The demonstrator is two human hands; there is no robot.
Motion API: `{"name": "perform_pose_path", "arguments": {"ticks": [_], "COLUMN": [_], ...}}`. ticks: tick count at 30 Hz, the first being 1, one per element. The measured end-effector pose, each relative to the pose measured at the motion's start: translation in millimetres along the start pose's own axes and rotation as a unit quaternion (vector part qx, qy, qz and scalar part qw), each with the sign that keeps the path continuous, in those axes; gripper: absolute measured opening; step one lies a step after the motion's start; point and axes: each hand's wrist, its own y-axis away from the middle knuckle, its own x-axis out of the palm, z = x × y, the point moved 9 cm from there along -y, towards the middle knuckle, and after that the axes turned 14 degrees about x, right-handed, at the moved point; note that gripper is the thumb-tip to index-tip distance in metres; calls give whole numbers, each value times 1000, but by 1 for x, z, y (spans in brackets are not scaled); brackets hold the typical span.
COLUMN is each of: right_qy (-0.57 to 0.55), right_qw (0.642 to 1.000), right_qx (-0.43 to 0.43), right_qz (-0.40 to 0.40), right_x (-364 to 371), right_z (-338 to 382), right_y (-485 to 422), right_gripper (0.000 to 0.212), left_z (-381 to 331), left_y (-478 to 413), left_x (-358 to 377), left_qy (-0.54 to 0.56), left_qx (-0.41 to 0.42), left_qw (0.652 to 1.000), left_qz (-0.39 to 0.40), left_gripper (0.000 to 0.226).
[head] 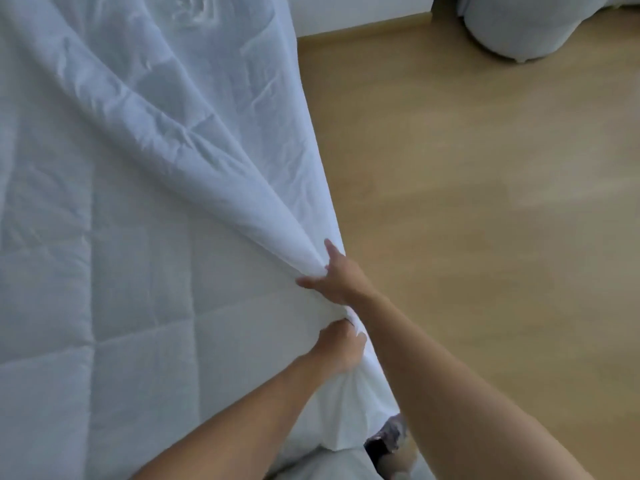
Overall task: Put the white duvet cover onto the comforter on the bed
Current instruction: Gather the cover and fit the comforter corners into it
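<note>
At the bottom edge a dark patterned thing (386, 439) shows between the 2 forearms, too blurred to name. Just above it the left hand (341, 346) comes in from the lower left, clenched round a bunch of white cloth that hangs in folds below the fist. Whether that bunch belongs to the cover or to the quilt under it, I cannot tell. Just beyond, nearly touching it, the right hand (337, 277) reaches in from the lower right and grasps the gathered edge of the duvet cover (180, 126). Its thumb points left, 1 finger points up along the fold, and the other fingers are tucked into the cloth.

From that grip the cover fans out in long creases toward the upper left, lying over the far part of the comforter (104, 306). The near part of the comforter is bare, flat and stitched into squares, and fills the left side of the view. To the right lies a light wooden floor (485, 202). Farthest off, a rounded white bundle (519, 26) sits on the floor at the top right, and a strip of white wall (356, 12) meets the floor beside the cover's far edge
</note>
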Motion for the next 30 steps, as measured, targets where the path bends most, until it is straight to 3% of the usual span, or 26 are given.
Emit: {"name": "perform_pose_path", "arguments": {"ticks": [1,2,4,6,9,12,14,17,19,20,22,23,25,26,28,30], "right_qy": [74,103,82,57,-58,-138,-61,76,102,102,110,123,155,179,250,269], "right_qw": [996,991,995,998,985,958,965,969,969,968,971,974,978,974,955,951], "right_qx": [-26,-39,-35,-8,62,133,111,57,14,-4,-33,-55,-106,-129,-155,-132], "right_qz": [-42,-71,-49,28,151,211,228,228,227,228,211,180,92,46,-46,-73], "right_x": [-5,-14,-33,-41,-43,-47,-44,-34,-31,-30,-29,-30,-25,-17,-1,4], "right_z": [16,25,17,-4,-31,-38,-33,-19,-1,12,43,65,120,149,201,238], "right_y": [-11,-21,-41,-60,-80,-99,-111,-128,-140,-147,-162,-169,-182,-189,-208,-245], "right_gripper": [56,36,32,34,27,20,19,23,18,16,29,51,91,102,104,68], "left_z": [-1,-2,0,-6,-24,-19,7,59,106,124,138,133,104,86,57,53], "left_y": [-3,-5,-12,-22,-51,-86,-87,-57,-50,-55,-84,-105,-161,-186,-211,-214], "left_x": [-2,-9,-34,-66,-83,-59,-62,-102,-130,-144,-162,-166,-161,-154,-148,-167], "left_qy": [-3,11,122,288,412,542,515,328,308,337,390,388,312,277,255,249], "left_qx": [0,-2,-6,-14,-35,-157,-269,-429,-444,-423,-346,-309,-236,-193,-148,-140], "left_qw": [1000,1000,993,955,895,791,731,682,660,657,684,722,845,890,925,930], "left_qz": [13,24,10,-69,-166,-236,-359,-494,-521,-525,-510,-483,-364,-306,-240,-230], "left_gripper": [27,21,21,19,23,23,21,61,86,88,64,46,23,27,34,27]}}
